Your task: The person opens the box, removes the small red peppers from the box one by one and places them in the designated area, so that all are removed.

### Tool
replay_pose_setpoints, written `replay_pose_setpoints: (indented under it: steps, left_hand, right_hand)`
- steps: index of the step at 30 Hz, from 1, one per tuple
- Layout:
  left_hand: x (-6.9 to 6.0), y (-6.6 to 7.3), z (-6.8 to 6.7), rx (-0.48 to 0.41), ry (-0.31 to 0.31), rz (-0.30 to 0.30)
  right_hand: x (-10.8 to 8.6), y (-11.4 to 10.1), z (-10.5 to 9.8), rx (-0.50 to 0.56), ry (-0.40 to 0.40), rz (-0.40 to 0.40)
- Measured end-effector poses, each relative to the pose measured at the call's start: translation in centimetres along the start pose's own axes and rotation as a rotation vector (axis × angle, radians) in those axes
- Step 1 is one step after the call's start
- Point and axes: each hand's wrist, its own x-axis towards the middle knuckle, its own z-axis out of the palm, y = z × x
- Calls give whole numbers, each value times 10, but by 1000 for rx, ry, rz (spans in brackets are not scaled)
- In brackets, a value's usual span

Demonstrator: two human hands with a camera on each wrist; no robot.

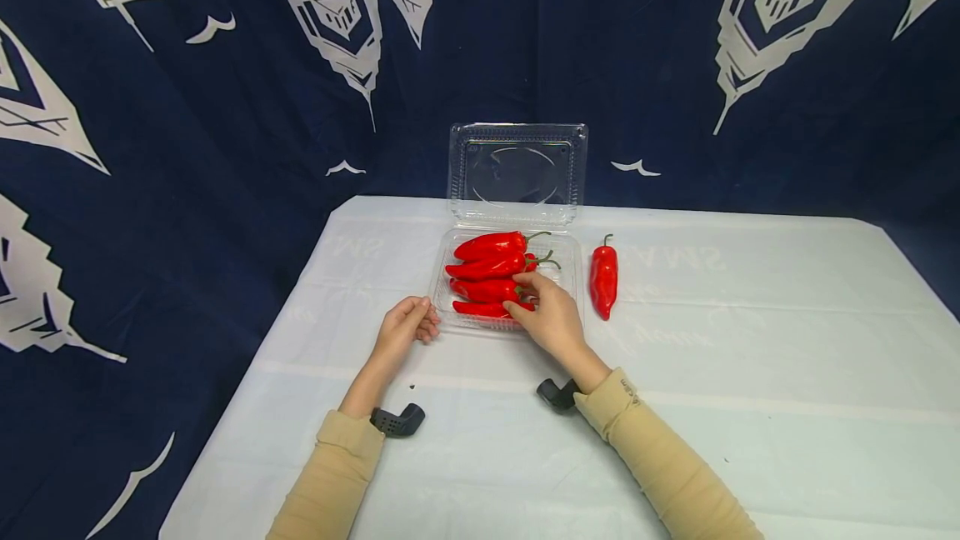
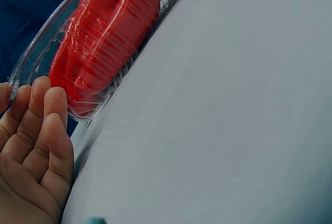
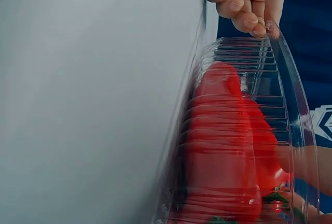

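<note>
Creased sleeves (image 1: 663,469) face glossy peppers (image 1: 489,267) in ribbed plastic (image 1: 567,269).

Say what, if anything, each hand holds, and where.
Left hand pinches the clear container by its near-left rim corner. Right hand is among the red peppers; whether it grips one is unclear.

1. Peppers (image 1: 487,269), centre of the frame: glossy bright red, with green stems (image 1: 608,241).
2. Box (image 1: 576,273), around the middle peppers: clear and colourless, its sides patterned with close parallel lines.
3. Curtain (image 1: 637,48), top and left: navy, printed with pale grey buildings and birds.
4. Table cover (image 1: 750,357), lower middle and right: white, with faint marks, perhaps lettering, too pale to read.
5. Sleeves (image 1: 667,457), bottom left and right: tan.
6. Wrist cameras (image 1: 401,421), lower middle: black.
</note>
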Motion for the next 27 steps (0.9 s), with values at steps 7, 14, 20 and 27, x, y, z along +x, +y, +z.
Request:
replay_pose_setpoints:
  steps: [7, 14, 20, 27]
  left_hand:
    - [0, 0, 0, -1, -2, 0]
    - [0, -1, -1, 5, 0, -2]
    - [0, -1, -1, 0, 5, -10]
    - [0, -1, 0, -1, 6, -10]
  right_hand:
    - [0, -1, 1, 24, 29, 12]
    - [0, -2, 0, 23, 23, 19]
    - [-1, -2, 1, 5, 32, 3]
    - [-1, -2, 2, -10, 53, -3]
